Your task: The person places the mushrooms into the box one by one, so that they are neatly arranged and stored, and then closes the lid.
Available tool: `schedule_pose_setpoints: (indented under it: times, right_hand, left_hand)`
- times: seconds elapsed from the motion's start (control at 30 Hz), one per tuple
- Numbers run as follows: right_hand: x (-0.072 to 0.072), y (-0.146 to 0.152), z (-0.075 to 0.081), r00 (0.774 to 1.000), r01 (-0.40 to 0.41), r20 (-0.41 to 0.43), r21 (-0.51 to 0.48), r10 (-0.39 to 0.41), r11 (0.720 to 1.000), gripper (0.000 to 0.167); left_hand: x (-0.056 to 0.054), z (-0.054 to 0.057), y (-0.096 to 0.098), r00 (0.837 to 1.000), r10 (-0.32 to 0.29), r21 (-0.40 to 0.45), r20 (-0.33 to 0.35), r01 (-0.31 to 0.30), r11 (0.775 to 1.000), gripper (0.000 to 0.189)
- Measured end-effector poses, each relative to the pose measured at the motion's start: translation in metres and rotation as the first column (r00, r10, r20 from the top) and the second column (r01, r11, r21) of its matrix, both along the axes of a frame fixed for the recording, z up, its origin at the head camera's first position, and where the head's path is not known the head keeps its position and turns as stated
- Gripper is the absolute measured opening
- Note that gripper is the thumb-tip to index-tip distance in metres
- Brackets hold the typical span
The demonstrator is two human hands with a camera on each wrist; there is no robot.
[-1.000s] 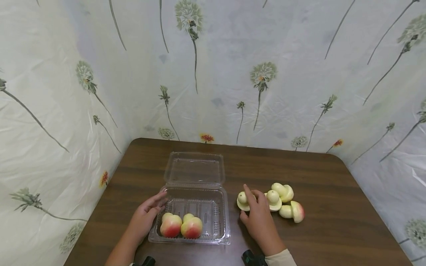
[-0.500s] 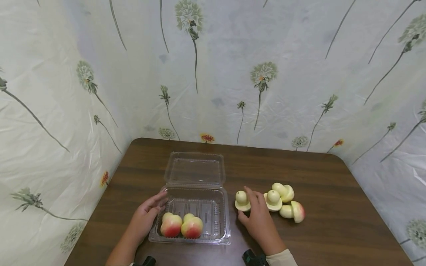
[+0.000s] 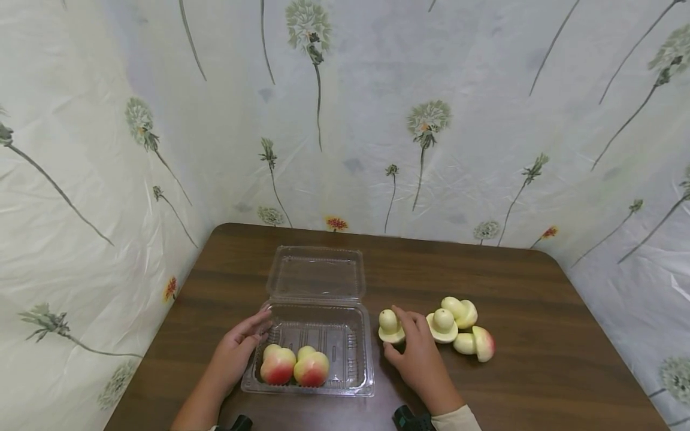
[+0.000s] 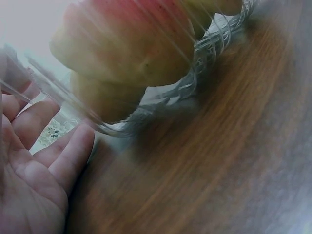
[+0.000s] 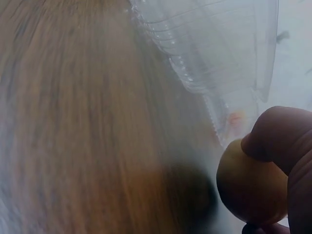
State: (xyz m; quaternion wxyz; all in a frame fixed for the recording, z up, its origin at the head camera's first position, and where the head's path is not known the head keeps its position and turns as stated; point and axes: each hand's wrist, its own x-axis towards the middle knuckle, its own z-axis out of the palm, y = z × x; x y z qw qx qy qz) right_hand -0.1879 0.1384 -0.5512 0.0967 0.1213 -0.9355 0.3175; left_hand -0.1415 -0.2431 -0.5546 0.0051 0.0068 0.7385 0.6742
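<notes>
In the head view my left hand (image 3: 235, 350) lies along the left side of a clear plastic clamshell box (image 3: 345, 392), its fingers touching the wall. The left wrist view shows that hand (image 4: 39, 161) with fairly loose fingers beside the plastic. Two mushroom-shaped pieces (image 3: 311, 368) with red-blushed caps sit in the front of the box. To the right of the box, my right hand (image 3: 420, 359) pinches a pale yellow mushroom-shaped piece (image 3: 388, 323) that stands stem up. From the right wrist, the thumb presses on the rounded piece (image 5: 251, 185); the other fingers are mostly hidden.
Right of the right hand lie more mushroom-shaped pieces: one stem up (image 3: 443, 326), one behind it (image 3: 460, 311) and one on its side with a red cap (image 3: 477, 343). The box's lid (image 3: 315, 272) is folded back on the brown table (image 3: 539, 359). Flower-patterned sheeting (image 3: 345, 120) surrounds the table.
My right hand has shifted slightly left with the pale mushroom-shaped piece, widening the gap to the other pieces. The left hand and box have stayed in place.
</notes>
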Motion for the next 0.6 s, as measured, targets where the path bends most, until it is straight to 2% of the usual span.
schedule_pose_setpoints:
  times: [0.27,0.4,0.6]
  right_hand:
    - [0.003,0.001,0.003,0.999,0.009,0.039,-0.025,-0.008,1.0,0.08]
    - [0.003,0.002,0.007,1.0,0.017,0.021,-0.042,-0.016,0.999,0.08]
    - [0.004,-0.004,0.012,0.999,-0.003,-0.033,-0.058,0.001,0.998,0.071]
  left_hand:
    - [0.001,0.001,0.001,1.0,-0.01,0.009,0.0,0.01,1.0,0.048]
    - [-0.002,0.001,0.003,1.0,-0.015,0.02,-0.001,0.015,1.0,0.048]
    - [-0.001,-0.001,0.001,1.0,0.003,0.022,-0.006,-0.003,1.0,0.048]
